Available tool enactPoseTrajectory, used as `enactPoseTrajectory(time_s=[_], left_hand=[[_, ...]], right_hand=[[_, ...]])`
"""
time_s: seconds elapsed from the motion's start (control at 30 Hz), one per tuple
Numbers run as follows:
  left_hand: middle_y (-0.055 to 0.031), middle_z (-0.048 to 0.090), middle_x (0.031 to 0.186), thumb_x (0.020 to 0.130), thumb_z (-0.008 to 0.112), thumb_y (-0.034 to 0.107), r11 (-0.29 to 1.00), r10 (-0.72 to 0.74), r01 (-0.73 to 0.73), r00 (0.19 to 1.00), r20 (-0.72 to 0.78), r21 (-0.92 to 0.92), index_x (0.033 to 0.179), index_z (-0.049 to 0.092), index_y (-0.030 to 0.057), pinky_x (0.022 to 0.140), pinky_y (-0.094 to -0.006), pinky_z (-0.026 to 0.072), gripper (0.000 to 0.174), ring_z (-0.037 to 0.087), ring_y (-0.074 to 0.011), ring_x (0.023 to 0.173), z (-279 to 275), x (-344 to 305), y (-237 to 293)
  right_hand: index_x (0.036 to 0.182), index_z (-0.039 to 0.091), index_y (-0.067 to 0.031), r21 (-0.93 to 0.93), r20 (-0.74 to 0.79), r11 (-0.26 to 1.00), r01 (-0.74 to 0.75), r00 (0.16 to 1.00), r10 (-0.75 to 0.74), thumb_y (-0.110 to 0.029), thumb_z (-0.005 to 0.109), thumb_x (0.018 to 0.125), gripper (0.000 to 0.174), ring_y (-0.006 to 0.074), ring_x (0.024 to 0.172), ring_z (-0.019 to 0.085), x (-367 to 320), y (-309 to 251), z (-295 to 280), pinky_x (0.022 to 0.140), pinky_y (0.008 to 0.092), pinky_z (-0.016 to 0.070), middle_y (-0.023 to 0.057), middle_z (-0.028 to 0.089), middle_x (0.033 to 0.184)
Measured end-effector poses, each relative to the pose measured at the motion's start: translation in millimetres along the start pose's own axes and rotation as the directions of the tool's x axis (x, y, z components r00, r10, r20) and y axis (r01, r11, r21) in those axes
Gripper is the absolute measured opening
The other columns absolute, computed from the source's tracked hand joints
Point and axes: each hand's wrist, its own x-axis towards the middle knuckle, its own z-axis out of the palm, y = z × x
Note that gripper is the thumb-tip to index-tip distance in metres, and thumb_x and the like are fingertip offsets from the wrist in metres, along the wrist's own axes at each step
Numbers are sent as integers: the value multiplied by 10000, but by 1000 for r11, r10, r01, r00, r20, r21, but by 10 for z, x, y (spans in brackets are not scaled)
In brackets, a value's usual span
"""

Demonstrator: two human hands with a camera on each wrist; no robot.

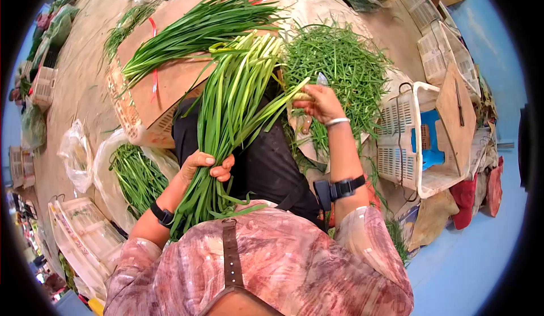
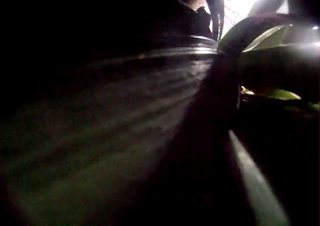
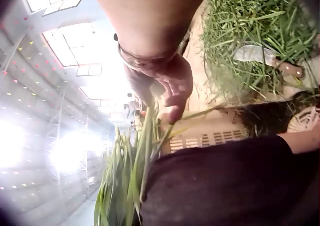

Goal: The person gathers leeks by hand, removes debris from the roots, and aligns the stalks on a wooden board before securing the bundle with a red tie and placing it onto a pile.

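Left hand (image 1: 207,166) is curled round one bunch of long green leaves (image 1: 235,95), its thumb laid across them; the bunch fans up and away from that hand, over the person's dark trousers (image 1: 272,160), with loose leaf ends trailing below the grip. Right hand (image 1: 323,103), farther out and to the right of the left one, has finger and thumb together on a few pale stalks (image 1: 277,106) at the side of the bunch; their exact number cannot be told.

One knife (image 3: 255,53) lies just beside the right hand, on the edge of one heap of cut greens (image 1: 345,66) beyond that hand. A second bunch (image 1: 198,27) lies beyond the left hand, on one sheet of cardboard (image 1: 178,81) over a basket (image 1: 127,115). More greens (image 1: 136,180) sit in plastic to the left of the left hand.

One bracelet (image 1: 338,121) circles the right wrist; two black straps, one per forearm, sit behind the hands. Well right of the right hand, one white crate (image 1: 391,140) lies on its side. The left wrist view is mostly dark.
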Motion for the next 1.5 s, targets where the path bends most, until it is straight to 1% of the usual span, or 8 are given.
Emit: enactPoseTrajectory(time_s=[0.53, 0.63, 0.87, 1.03, 1.07, 1.17, 1.3, 1.5], left_hand=[[-152, 550, 829, 633, 743, 136, 966, 39, -10, 994, -106, 260, 1102, 481, -11, 578, -297, 419, 557, 483, -140, 592, 104, 3, 20], [-165, 584, 800, 596, 749, 82, 949, 36, 33, 976, -213, 312, 1053, 518, -16, 579, -302, 465, 521, 536, -165, 587, 175, 22, 31], [-107, 584, 722, 590, 745, 55, 875, 84, 60, 959, -272, 481, 1002, 543, -20, 592, -329, 524, 465, 616, -222, 619, 293, 118, -6], [-100, 593, 731, 621, 711, 50, 704, 160, 80, 951, -266, 706, 932, 555, -28, 567, -299, 516, 356, 606, -184, 586, 607, 37, 175], [-92, 591, 728, 631, 682, 36, 610, 217, 97, 934, -284, 786, 923, 557, -30, 556, -283, 509, 325, 601, -172, 583, 775, -15, 223], [-55, 579, 713, 637, 626, 3, 390, 360, 106, 897, -257, 915, 938, 540, -22, 521, -241, 480, 314, 564, -121, 561, 834, -65, 303], [-40, 557, 718, 636, 622, -6, 307, 381, 85, 902, -204, 948, 1022, 484, -2, 521, -252, 470, 410, 536, -105, 596, 580, 77, 251], [-57, 567, 862, 615, 680, 53, 305, 366, 47, 916, -163, 951, 1162, 421, 5, 669, -278, 484, 607, 562, -134, 736, 387, 100, 162]], right_hand=[[998, 570, 70, -294, -132, 953, 78, 984, -122, -70, 583, 815, 231, 135, 563, 622, -303, 103, 277, 435, 199, 426, 103, 629, 792], [1029, 543, 94, -438, -367, 817, 375, 755, -544, -27, 587, 803, 260, 141, 582, 611, -185, -53, 135, 513, 229, 489, 86, 609, 756], [1211, 482, -7, -839, 216, 192, 510, 634, -743, -332, 760, 655, 702, 344, 1020, 516, -132, -486, 769, 905, 393, 403, 214, 554, 1082], [1028, 608, -70, -864, 122, 195, 465, 569, -814, -210, 747, 673, 406, 332, 977, 510, -150, -514, 930, 857, 381, 418, 203, 565, 1032], [993, 617, -84, -839, 237, -20, 544, 331, -913, -114, 725, 676, 336, 341, 1011, 512, -225, -553, 958, 879, 387, 413, 200, 567, 1052], [1009, 634, -53, -824, 237, -91, 559, 194, -952, -52, 690, 711, 303, 280, 1033, 559, -351, -568, 940, 894, 339, 436, 152, 581, 1122], [1123, 529, -13, -814, 153, 121, 568, 411, -899, -14, 632, 701, 433, 339, 944, 544, -88, -243, 826, 818, 376, 444, 176, 578, 1021], [1046, 583, -25, -802, 124, 148, 579, 403, -907, -69, 612, 754, 296, 337, 884, 567, 308, 112, 584, 770, 378, 458, 167, 590, 955]])
